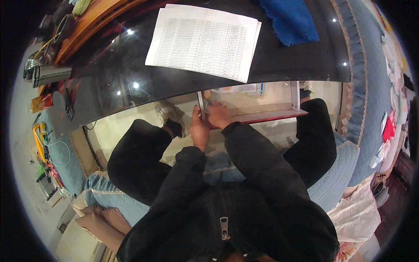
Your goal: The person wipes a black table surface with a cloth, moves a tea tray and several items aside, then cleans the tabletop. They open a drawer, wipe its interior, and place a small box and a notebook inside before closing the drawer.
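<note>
A drawer [266, 117] with a red front edge and pale side walls stands pulled out from under the dark glossy tabletop. At its left front corner my left hand [200, 132] is closed on the side wall, its fingers pointing up along it. My right hand [219, 115] reaches over the front edge into the same corner, close beside the left. Its fingers are curled together, and what they hold, if anything, is too small to make out. Papers [238, 88] and a blue-striped item [261, 89] lie farther back in the drawer, partly hidden by the tabletop.
Printed sheets [203, 41] with a table lie on the glossy tabletop [109, 94], beside a blue cloth [291, 21]. My knees flank the drawer. A light-blue quilted cover [371, 70] lies at the right, and a yellow-framed tool [40, 139] at the far left.
</note>
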A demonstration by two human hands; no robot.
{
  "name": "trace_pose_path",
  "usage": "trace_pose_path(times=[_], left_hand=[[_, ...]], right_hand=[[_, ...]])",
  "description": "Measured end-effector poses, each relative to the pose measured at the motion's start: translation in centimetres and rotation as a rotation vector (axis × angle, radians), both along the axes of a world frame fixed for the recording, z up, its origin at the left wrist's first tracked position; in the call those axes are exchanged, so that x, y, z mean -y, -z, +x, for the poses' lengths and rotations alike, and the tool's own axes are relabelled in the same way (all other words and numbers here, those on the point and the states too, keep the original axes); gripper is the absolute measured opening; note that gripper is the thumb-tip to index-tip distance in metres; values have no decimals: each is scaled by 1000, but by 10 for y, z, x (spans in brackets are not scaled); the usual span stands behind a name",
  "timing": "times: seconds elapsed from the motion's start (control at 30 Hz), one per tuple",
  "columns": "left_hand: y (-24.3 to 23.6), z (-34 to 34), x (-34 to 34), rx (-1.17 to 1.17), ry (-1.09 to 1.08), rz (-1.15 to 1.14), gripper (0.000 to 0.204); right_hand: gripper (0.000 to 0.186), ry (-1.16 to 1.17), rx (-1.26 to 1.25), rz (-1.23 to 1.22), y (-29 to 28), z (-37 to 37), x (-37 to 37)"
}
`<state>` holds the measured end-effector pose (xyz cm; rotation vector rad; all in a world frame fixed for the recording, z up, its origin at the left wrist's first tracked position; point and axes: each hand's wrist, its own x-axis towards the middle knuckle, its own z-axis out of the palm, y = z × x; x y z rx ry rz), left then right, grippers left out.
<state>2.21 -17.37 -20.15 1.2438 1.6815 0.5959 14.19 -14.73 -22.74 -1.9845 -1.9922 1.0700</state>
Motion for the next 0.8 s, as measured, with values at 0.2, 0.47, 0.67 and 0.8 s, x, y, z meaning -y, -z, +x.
trace_pose_path(times=[0.2, 0.47, 0.67, 0.8], left_hand=[[6, 1, 1, -32, 13, 90, 55], [14, -1, 7, 32, 5, 243, 59], [22, -6, 5, 21, 38, 150, 61], [18, -4, 4, -101, 56, 148, 57]], right_hand=[[31, -474, 182, -171, -19, 68, -3], [19, -285, 516, 25, -7, 141, 35], [13, -216, 707, -69, -5, 226, 46], [13, -125, 938, 42, -2, 260, 46]])
